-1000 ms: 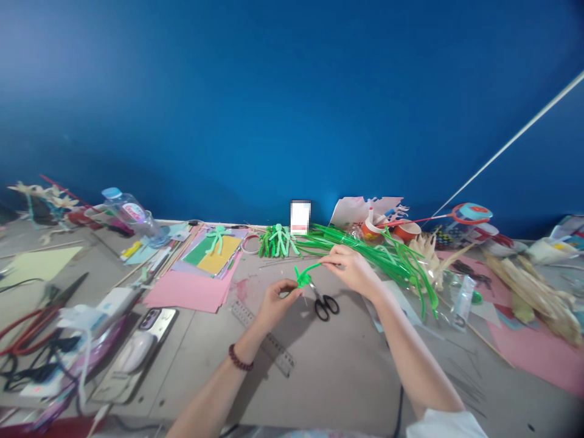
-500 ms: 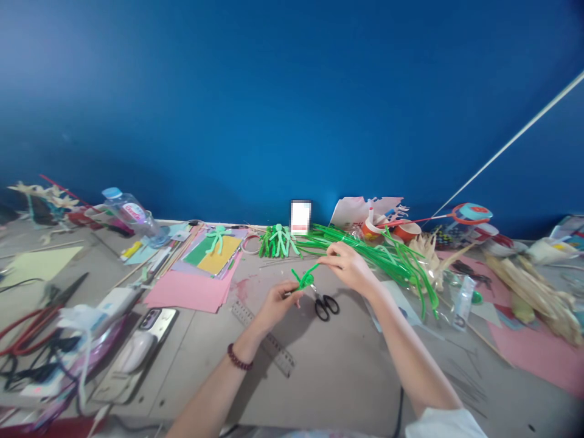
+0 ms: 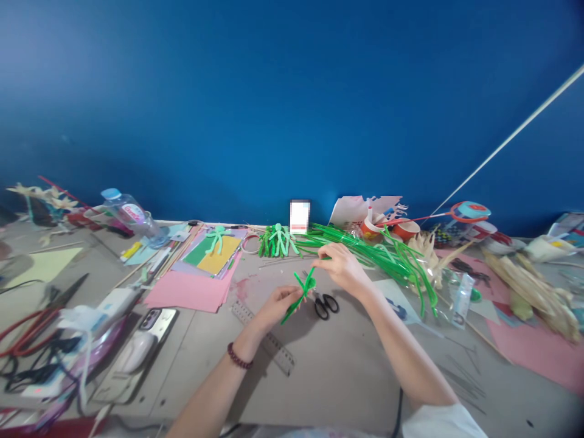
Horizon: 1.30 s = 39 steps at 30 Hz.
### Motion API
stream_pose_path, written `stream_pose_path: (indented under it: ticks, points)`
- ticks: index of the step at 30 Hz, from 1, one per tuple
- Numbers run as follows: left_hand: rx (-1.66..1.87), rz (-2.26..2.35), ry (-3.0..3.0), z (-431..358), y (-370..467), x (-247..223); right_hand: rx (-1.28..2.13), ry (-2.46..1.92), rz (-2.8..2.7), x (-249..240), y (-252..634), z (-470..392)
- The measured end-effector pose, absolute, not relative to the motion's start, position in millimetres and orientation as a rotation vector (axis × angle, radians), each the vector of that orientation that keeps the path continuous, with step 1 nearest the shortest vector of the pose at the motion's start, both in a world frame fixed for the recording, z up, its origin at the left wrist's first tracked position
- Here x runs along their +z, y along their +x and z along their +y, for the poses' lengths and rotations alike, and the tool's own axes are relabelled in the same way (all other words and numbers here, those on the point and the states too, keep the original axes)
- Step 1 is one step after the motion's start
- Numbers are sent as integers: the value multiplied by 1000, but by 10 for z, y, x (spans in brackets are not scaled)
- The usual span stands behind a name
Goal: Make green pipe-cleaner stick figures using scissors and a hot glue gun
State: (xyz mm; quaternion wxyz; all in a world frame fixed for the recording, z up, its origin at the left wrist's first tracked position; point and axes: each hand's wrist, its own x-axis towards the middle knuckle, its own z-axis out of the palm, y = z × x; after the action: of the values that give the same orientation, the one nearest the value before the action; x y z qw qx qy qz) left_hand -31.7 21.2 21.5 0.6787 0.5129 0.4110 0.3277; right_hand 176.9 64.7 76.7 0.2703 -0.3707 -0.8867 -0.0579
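Note:
A bent green pipe cleaner (image 3: 305, 289) with a small loop and crossing ends is held between both hands over the table. My left hand (image 3: 279, 304) is closed in a pinch around its crossing, and one end sticks out below the fingers. Above and to the right, my right hand (image 3: 340, 267) pinches the upper tip. Just beneath the work lie black-handled scissors (image 3: 325, 305), their blades partly hidden behind the pipe cleaner. A clear ruler (image 3: 274, 347) rests under my left wrist. Several small green pipe-cleaner figures (image 3: 279, 241) are grouped at the wall.
Long green pipe cleaners (image 3: 365, 252) are heaped right of centre. Pink paper (image 3: 187, 292), a phone (image 3: 137, 353) and red-handled scissors (image 3: 31, 328) lie left. A plastic bottle (image 3: 130, 213) leans at the back. Dried husks (image 3: 538, 298) and paper cups (image 3: 406, 229) are at right.
My right hand has shifted slightly left and down, pulling the pipe cleaner's tip closer to the left hand. A lower green end now shows below my left fingers.

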Motion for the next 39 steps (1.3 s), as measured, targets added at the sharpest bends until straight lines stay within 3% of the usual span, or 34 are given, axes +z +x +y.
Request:
stream_pose_path:
  ticks: [22,28,39]
  points:
    - [788,965,1319,201,-290,211,-87,-993,-2394,727,1744,673]
    - [791,976,1327,187,-289,257,68,-980,-2386,700,1715,702]
    - [950,993,1337,184,-338,273,657,-972,-2312,399,1625,771]
